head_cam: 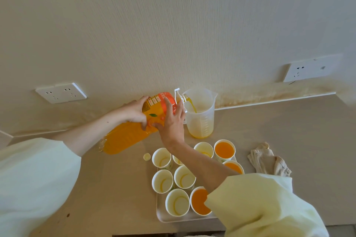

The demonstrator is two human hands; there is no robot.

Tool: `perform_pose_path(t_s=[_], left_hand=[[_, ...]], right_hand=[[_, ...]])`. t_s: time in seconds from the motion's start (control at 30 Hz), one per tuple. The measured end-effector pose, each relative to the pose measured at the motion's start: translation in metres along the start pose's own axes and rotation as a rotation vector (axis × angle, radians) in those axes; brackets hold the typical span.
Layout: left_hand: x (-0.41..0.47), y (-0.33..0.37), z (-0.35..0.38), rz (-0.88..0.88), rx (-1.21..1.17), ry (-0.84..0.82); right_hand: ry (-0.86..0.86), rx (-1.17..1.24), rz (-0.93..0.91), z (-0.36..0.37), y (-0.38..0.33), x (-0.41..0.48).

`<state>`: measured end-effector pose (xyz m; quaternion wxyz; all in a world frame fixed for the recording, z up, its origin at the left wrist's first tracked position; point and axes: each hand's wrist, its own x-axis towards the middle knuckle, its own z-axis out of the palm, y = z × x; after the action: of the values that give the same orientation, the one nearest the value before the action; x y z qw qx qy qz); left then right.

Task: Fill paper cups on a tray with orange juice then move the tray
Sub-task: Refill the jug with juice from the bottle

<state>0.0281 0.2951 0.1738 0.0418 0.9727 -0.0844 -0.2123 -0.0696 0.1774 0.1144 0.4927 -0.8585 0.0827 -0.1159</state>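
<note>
Just now both hands are on the bottle [133,134], which lies tilted with its base low on the left, above the bench [289,131], and its neck raised to the right over the rim of the jug [200,119]. The left hand [134,110] comes in from the left on an outstretched bare forearm, with its fingers curled over the top of the label and the thumb below, gripping the bottle. The right hand [172,123] reaches up across the tray [161,215] with the wrist bent back. Its fingers are spread and nearly straight against the near face of the bottle by the shoulder, and the thumb is tucked under, so it props rather than clasps. A thin stream of juice [192,106] runs from the neck into the jug, which stands upright on the bench against the wall [173,25] with a shallow orange layer at its bottom. The tray sits on the bench nearer the person, carrying nine cups [162,181]. Three on its right side are full of juice, and the others look empty or nearly so. A small cap [146,156] lies just left of the tray, and a crumpled cloth [268,160] lies to its right.
</note>
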Motion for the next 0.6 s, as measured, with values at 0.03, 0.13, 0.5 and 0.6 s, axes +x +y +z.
perform_pose_path(t_s=[0.03, 0.13, 0.5, 0.6], left_hand=[[0.0001, -0.0001, -0.0002, 0.001, -0.001, -0.001], [-0.0001, 0.0002, -0.0001, 0.0, 0.006, -0.004], [0.0009, -0.0019, -0.0025, -0.001, -0.009, -0.014], [0.0011, -0.003, -0.0033, 0.008, 0.002, -0.007]], right_hand=[[-0.003, 0.002, 0.001, 0.0, 0.0, 0.0], [-0.002, -0.003, 0.002, 0.0005, 0.0003, 0.0001], [0.008, -0.004, 0.007, 0.0035, -0.0007, 0.0019], [0.012, -0.009, 0.011, 0.0043, -0.0008, 0.0026]])
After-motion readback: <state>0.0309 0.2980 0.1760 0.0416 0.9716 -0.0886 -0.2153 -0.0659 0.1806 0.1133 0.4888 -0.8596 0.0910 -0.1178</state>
